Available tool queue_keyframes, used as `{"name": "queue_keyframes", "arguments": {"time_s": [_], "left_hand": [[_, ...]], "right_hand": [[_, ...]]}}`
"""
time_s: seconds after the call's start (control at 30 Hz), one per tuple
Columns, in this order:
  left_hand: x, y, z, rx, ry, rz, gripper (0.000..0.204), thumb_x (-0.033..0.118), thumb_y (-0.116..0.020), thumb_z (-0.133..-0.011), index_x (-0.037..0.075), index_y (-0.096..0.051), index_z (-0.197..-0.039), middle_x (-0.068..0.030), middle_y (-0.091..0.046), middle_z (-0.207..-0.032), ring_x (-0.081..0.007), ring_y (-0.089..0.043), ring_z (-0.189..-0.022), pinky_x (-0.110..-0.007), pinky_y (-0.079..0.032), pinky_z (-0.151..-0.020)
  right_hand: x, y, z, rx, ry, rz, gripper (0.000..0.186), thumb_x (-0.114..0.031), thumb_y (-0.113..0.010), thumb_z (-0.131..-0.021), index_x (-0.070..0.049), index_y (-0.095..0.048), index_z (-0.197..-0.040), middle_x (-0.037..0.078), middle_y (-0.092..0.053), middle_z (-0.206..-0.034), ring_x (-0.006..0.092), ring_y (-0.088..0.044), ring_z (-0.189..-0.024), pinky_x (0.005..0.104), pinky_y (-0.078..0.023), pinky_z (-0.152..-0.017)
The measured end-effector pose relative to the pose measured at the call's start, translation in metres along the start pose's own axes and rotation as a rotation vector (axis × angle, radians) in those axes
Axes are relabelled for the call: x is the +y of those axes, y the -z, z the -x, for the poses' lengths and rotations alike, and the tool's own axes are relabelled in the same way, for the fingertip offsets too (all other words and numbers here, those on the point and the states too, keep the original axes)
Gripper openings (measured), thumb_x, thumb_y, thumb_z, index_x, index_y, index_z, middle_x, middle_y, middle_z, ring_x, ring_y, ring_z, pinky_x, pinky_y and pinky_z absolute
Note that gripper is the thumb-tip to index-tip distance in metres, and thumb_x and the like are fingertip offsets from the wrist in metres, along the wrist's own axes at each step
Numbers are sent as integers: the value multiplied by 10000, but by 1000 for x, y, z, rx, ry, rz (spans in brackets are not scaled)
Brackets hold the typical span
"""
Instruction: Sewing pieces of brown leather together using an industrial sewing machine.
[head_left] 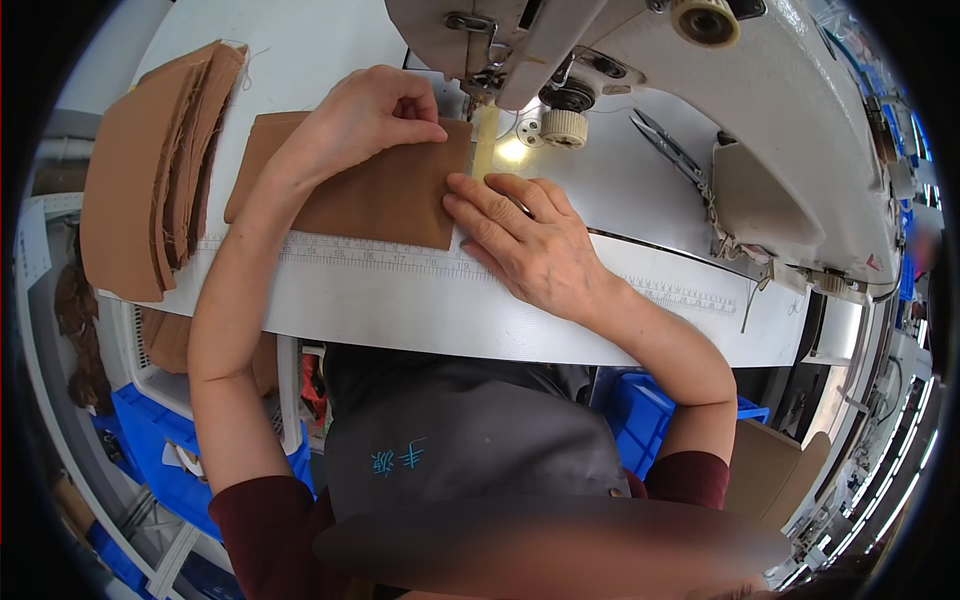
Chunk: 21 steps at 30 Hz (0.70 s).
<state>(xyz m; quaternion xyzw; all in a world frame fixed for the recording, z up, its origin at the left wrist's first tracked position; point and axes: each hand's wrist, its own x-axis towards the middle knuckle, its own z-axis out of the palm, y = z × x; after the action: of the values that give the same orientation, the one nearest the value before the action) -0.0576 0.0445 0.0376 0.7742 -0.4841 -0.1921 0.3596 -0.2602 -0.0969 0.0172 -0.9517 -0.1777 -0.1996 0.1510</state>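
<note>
A flat brown fabric piece [385, 190] lies on the white sewing machine table, its right edge close to the needle area. My left hand [370, 115] reaches over it, thumb and fingers pinched at its far edge near the right corner. With fingers stretched out and lying nearly flat, my right hand [525, 235] rests beside the piece, fingertips touching its right edge. A pale yellow strip [486, 140] runs along the machine bed just past that edge. The sewing machine [640, 50] stands above, its needle partly hidden in shadow.
A stack of brown pieces [150, 180] with frayed threads stands at the left. Metal scissors [668, 148] lie on the bed at the right, near a chain. A printed ruler strip [340, 250] crosses the table. Blue bins [640, 415] sit below the table edge.
</note>
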Motion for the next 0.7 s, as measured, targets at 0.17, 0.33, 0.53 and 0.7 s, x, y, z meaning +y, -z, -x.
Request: {"name": "queue_keyframes", "arguments": {"time_s": [0.17,0.33,0.53,0.7], "left_hand": [[1,0,-1,-8,4,-11,247,210,-757,-762,-8,-642,-773,-80,-610,-655,-166,-574,-616,-311,-456,-595],[6,-3,9,19,33,-85,235,228,-754,-770,27,-651,-835,-75,-650,-797,-198,-610,-723,-328,-481,-656],[6,-43,53,251,-474,-434,337,93,-703,-814,13,-662,-1138,-63,-643,-1205,-243,-608,-1095,-318,-531,-912],[-8,-40,47,296,-426,-475,307,129,-684,-841,20,-665,-1127,-59,-643,-1210,-241,-606,-1107,-328,-533,-905]], "right_hand": [[4,-1,0,-2,-25,40,473,-173,-704,-782,-47,-595,-1224,65,-551,-1337,267,-542,-1094,357,-440,-896],[6,1,-8,-29,-36,83,473,-205,-716,-776,-39,-604,-1205,82,-563,-1311,275,-543,-1093,366,-439,-894],[12,1,-4,7,-45,82,473,-202,-721,-772,-40,-606,-1201,88,-574,-1291,285,-547,-1092,373,-433,-899],[-4,90,8,149,-111,189,410,-188,-714,-762,-94,-646,-1155,64,-637,-1172,251,-598,-1016,393,-408,-877]]}}
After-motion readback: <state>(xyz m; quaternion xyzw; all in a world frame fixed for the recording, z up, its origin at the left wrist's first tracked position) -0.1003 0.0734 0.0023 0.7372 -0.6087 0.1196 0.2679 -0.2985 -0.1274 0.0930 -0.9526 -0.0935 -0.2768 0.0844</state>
